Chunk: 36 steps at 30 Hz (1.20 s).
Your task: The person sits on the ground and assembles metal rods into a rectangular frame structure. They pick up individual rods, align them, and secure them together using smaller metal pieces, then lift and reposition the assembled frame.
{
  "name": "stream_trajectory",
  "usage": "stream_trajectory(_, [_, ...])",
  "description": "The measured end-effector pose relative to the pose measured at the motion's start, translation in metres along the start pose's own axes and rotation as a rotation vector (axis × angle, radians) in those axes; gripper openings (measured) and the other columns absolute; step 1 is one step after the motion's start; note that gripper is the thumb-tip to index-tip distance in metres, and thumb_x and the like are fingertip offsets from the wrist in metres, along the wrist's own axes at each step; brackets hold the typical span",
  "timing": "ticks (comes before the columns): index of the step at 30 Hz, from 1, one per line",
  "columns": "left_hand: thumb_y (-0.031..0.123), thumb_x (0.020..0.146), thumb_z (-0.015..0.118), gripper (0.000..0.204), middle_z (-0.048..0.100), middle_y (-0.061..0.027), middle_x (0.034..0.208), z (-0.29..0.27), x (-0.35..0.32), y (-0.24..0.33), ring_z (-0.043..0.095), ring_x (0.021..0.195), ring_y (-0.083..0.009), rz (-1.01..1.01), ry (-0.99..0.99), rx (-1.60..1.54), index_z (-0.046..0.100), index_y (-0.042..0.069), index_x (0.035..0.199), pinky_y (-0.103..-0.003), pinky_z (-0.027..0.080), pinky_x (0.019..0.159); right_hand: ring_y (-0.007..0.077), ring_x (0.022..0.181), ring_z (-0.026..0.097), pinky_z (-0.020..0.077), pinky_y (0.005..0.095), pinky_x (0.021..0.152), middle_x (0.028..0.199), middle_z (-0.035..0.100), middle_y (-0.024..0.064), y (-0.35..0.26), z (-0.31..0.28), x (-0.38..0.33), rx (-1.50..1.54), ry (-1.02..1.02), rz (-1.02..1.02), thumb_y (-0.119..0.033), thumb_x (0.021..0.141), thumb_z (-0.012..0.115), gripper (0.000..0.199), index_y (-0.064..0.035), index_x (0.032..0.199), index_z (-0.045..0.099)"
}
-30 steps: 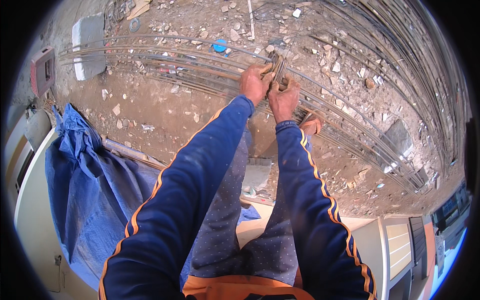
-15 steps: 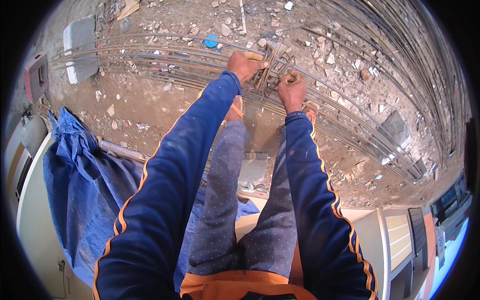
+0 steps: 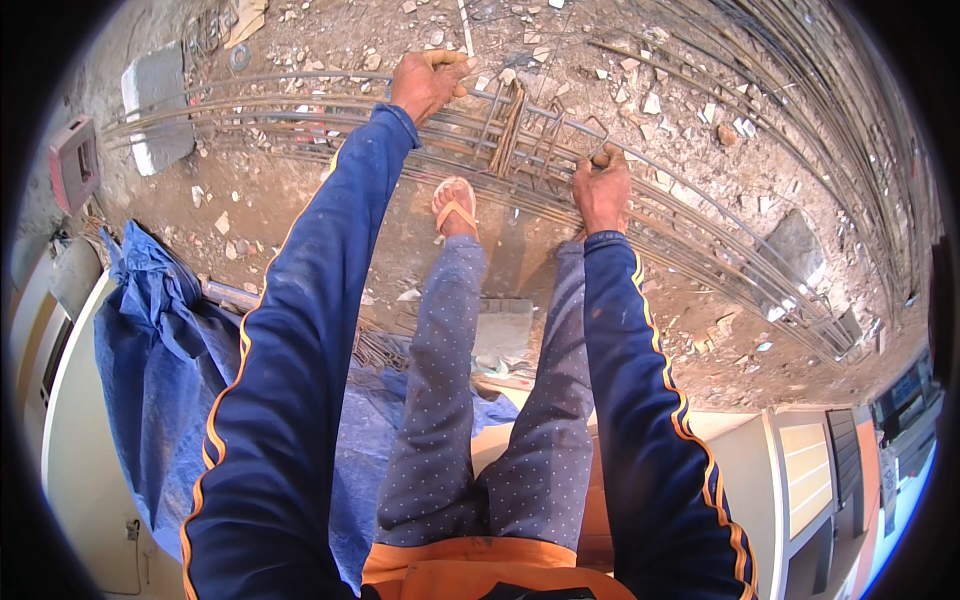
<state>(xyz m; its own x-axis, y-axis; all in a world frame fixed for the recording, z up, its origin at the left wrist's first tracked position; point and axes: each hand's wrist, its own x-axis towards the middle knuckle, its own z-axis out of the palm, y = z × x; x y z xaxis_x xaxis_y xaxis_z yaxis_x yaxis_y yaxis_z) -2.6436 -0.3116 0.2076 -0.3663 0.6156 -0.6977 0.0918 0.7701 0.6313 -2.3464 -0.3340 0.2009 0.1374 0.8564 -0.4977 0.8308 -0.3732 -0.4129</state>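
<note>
Long thin steel bars (image 3: 270,104) run across the ground in front of me. A tight bunch of bent-wire stirrups (image 3: 508,130) sits around them near the middle, with several looser stirrups (image 3: 548,140) spread to its right. My left hand (image 3: 425,86) is at the far bar, left of the bunch; its fingers are curled closed, and what they hold is hidden. To the right, my right hand (image 3: 602,190) pinches the near side of a stirrup beside the bars.
A pale block (image 3: 158,108) supports the bars at left, and a grey block (image 3: 790,255) lies under them at right. More bars (image 3: 840,130) curve along the far right. Stony rubble covers the ground. A blue tarp (image 3: 170,370) hangs at near left; my sandalled foot (image 3: 456,205) stands close to the bars.
My left hand has moved left and farther out, away from the bunched stirrups. My right hand has shifted slightly right and nearer, and the stirrups are spread wider along the bars.
</note>
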Motion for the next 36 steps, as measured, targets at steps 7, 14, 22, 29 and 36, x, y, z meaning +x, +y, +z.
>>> stream_trajectory(7, [0.044,0.097,0.068,0.043,0.076,-0.0108,0.107,-0.030,0.020,0.014,0.072,0.090,-0.0208,0.284,0.024,-0.739,0.073,0.005,0.116,-0.035,0.056,0.078,0.0380,0.109,0.062,0.0495,0.0455,0.094,0.115,0.063,0.0221,-0.019,0.002,-0.014,0.040,-0.016,0.026,-0.017,0.082,0.075,0.052,0.0035,0.127,0.058])
stream_trajectory(14, [0.057,0.073,0.083,0.057,0.075,-0.0110,0.093,0.064,-0.068,-0.057,0.067,0.103,-0.0309,0.256,0.260,0.591,0.078,0.010,0.106,-0.049,0.046,0.094,0.0402,0.116,0.057,0.0463,0.0469,0.099,0.120,0.059,0.0262,-0.038,0.026,-0.033,-0.007,0.117,-0.001,-0.026,0.082,0.079,0.066,0.0059,0.133,0.052])
stream_trajectory(22, [0.043,0.080,0.081,0.035,0.073,-0.0149,0.087,0.016,-0.034,-0.081,0.069,0.092,-0.0341,0.028,0.152,0.618,0.077,0.010,0.091,-0.048,0.049,0.085,0.0433,0.120,0.054,0.0443,0.0476,0.104,0.126,0.054,0.0285,-0.039,0.027,-0.029,-0.020,-0.013,-0.017,-0.021,0.082,0.077,0.067,0.0068,0.136,0.048])
stream_trajectory(29, [0.046,0.087,0.076,0.035,0.071,-0.0119,0.069,-0.066,-0.026,-0.084,0.068,0.065,-0.0280,0.164,0.211,0.521,0.080,0.011,0.091,-0.042,0.051,0.064,0.0438,0.119,0.055,0.0459,0.0482,0.102,0.128,0.055,0.0295,-0.041,0.027,-0.026,-0.133,0.018,-0.016,-0.019,0.081,0.075,0.062,0.0054,0.134,0.052])
stream_trajectory(36, [0.046,0.083,0.079,0.038,0.075,-0.0126,0.080,-0.154,-0.026,-0.115,0.069,0.069,-0.0286,0.177,0.341,0.391,0.081,0.010,0.094,-0.040,0.054,0.068,0.0446,0.123,0.053,0.0446,0.0489,0.104,0.129,0.056,0.0311,-0.042,0.031,-0.027,-0.229,0.029,0.002,-0.024,0.084,0.074,0.063,0.0055,0.136,0.051])
